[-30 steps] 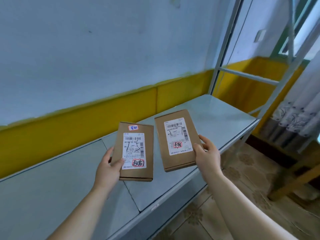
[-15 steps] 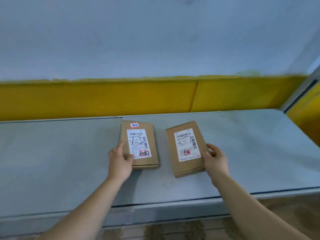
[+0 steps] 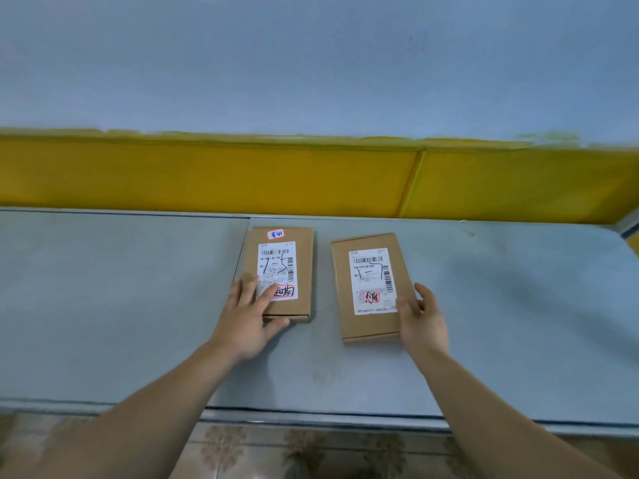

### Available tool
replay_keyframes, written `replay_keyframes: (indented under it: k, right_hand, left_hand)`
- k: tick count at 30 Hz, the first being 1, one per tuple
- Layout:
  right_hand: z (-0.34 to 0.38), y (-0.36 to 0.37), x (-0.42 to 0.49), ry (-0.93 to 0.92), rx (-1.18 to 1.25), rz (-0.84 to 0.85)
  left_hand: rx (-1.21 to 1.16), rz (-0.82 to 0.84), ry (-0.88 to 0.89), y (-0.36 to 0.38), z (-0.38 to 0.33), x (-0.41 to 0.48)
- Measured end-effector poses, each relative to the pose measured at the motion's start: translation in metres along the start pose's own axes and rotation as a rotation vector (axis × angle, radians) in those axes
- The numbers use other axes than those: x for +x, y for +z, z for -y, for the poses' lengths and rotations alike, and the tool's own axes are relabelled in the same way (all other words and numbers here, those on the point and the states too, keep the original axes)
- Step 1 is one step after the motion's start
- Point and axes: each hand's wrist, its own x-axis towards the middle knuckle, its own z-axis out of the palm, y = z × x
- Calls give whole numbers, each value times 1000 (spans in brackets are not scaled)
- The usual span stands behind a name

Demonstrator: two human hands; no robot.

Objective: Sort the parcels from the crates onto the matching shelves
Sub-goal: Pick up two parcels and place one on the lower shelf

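Two flat brown cardboard parcels with white shipping labels lie side by side on the grey shelf (image 3: 138, 288). The left parcel (image 3: 302, 271) has a small red-edged sticker at its top and a red-boxed mark on its label. My left hand (image 3: 247, 316) rests on its near left corner, fingers straight on top and thumb along the near edge. The right parcel (image 3: 342, 288) lies slightly turned. My right hand (image 3: 420, 316) is at its near right corner, thumb touching the top by the label and fingers relaxed past the right edge.
A yellow band (image 3: 207, 174) runs along the pale wall behind the shelf. The shelf's metal front edge (image 3: 345, 418) lies close to me, with patterned floor tiles (image 3: 311, 451) below it. Grey shelf surface spreads left and right of the parcels.
Both parcels, held over the shelf a second ago, now lie flat on it. My fingers have loosened from gripping to resting on them. My view has turned to face the wall squarely.
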Motion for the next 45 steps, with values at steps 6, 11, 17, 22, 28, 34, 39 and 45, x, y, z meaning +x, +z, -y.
replay_keyframes:
  k: [6,11,17,22,28,34,39,45]
  right_hand:
    - [0,8,6,-4,-34,-59]
    - [-2,9,8,-23,-94,-138]
    - [-3,7,8,-49,-308,-148]
    - [8,10,4,-164,-373,0]
    - [3,2,9,-160,-358,-35]
    - [10,0,5,-172,-736,-10]
    - [10,2,7,-116,-812,105]
    - [12,6,7,-96,-765,46]
  left_hand:
    - [95,20,-29,-15,-7,28]
    - [88,87,-170,-21,-54,48]
    - [149,147,-51,-25,-42,52]
    - [215,184,76,-35,-21,56]
    - [271,281,192,-54,-4,69]
    - [388,201,247,-69,10,90]
    - [202,82,-22,-53,18,104]
    - [306,40,120,-56,28,131]
